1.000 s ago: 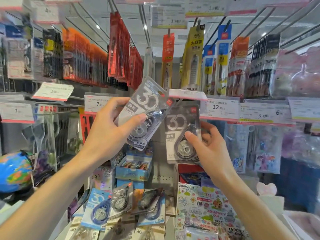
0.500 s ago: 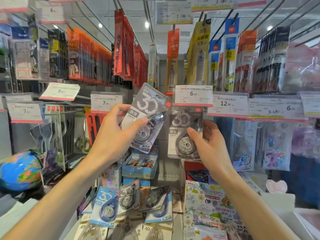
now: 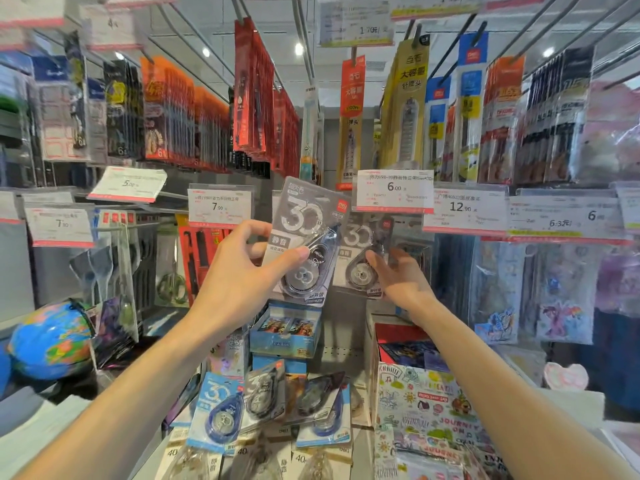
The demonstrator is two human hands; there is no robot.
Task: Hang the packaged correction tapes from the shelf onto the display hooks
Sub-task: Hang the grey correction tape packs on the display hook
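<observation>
The left hand pinches a grey packaged correction tape by its left edge, thumb across the front of the card and fingers behind; the pack stands tilted, its top leaning right, raised in front of the display just left of the 6.00 price tag. A second grey correction tape pack hangs below that tag, on a hook that the tag hides. The right hand is at this pack's right side with fingers loosely spread, thumb tip touching the front of the blister; whether the fingers behind press the card cannot be told. Both forearms reach up and forward from the bottom corners of the view. On the shelf below lie about four more correction tape packs in an overlapping row, the leftmost blue
</observation>
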